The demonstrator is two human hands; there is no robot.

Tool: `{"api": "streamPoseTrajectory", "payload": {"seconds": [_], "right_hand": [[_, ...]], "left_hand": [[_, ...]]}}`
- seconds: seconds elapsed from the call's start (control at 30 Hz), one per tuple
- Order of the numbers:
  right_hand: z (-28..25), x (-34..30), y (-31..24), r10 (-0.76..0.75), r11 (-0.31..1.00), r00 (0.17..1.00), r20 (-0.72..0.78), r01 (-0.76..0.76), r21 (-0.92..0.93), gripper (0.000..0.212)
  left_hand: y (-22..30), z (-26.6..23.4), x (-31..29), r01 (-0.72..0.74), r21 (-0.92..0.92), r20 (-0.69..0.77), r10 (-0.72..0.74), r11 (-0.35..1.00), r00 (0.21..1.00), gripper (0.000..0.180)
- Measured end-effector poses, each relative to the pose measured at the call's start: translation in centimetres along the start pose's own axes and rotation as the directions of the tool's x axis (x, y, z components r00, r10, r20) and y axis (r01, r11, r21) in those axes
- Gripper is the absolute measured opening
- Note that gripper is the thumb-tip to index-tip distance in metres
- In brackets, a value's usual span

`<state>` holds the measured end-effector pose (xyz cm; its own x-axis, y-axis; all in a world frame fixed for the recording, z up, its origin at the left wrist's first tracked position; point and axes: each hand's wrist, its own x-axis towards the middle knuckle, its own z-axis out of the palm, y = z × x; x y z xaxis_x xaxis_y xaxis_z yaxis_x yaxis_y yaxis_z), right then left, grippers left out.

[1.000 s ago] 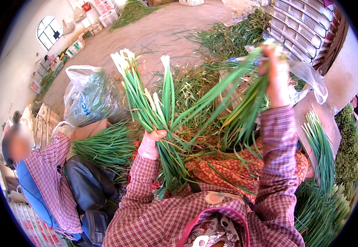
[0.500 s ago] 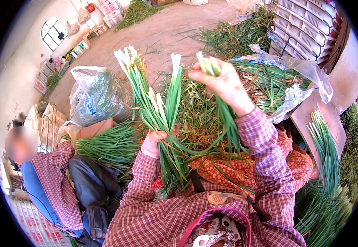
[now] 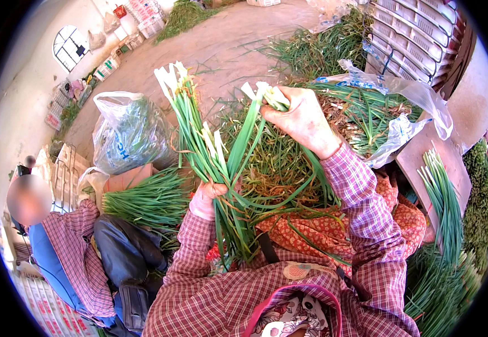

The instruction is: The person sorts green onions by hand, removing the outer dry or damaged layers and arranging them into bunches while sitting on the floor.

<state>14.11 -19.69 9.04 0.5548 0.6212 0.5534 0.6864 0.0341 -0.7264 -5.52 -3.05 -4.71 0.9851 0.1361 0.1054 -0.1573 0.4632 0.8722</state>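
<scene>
My left hand (image 3: 209,197) is closed around a bunch of garlic chives (image 3: 196,135), white ends up and green leaves hanging below the fist. Dry yellowish leaves cling to parts of it. Up and to the right, my right hand (image 3: 306,121) pinches several chive stalks (image 3: 276,99) near their white ends, their leaves trailing behind the wrist. A few wide-leaved stalks (image 3: 248,132) lean from the left-hand bunch toward the right fingertips, their white tops touching the held ones. Below both hands, a heap of loose chives and dry leaves (image 3: 280,174) lies before my lap.
On the left sits a co-worker (image 3: 75,253) beside a pile of chives (image 3: 148,196) and a filled plastic bag (image 3: 131,135). At right, a chive bundle (image 3: 443,194) rests on a board (image 3: 409,151). Stacked white crates (image 3: 412,39) stand behind more chives (image 3: 367,112).
My right hand has moved slightly left and down. Upright stalks from the left-hand bunch now lean right against its fingertips. The left hand has hardly moved.
</scene>
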Motion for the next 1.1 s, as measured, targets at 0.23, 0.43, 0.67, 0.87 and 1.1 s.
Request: {"api": "streamPoseTrajectory", "payload": {"seconds": [0.23, 0.43, 0.67, 0.87, 1.1], "right_hand": [[-2.5, 1.8, 3.4, -0.233, 0.928, 0.948, -0.216, 0.151, -0.342, 0.02], [-10.5, 2.8, 6.2, -0.139, 0.802, 0.893, -0.428, -0.152, -0.578, 0.021], [-3.6, 0.5, 2.2, 0.212, 0.947, 0.976, 0.049, -0.218, 0.238, 0.028], [-1.9, 0.2, 3.8, 0.083, 0.987, 0.981, -0.177, -0.056, 0.152, 0.033], [-2.9, -0.4, 0.3, 0.282, 0.825, 0.955, 0.089, -0.289, 0.486, 0.03]], "left_hand": [[1.5, 2.6, -1.3, 0.008, 0.065, -0.301, 0.012, 0.998, 0.954, 0.049], [0.7, 0.3, -2.3, -0.023, -0.001, -0.187, 0.022, 1.0, 0.982, 0.042], [0.9, 2.0, -1.5, -0.012, -0.054, -0.252, -0.002, 0.998, 0.968, 0.037], [-0.3, 1.4, -0.3, 0.039, -0.037, -0.16, -0.045, 0.999, 0.986, 0.038], [0.0, 2.0, -0.2, 0.046, -0.096, -0.156, -0.06, 0.994, 0.986, 0.049]]}}
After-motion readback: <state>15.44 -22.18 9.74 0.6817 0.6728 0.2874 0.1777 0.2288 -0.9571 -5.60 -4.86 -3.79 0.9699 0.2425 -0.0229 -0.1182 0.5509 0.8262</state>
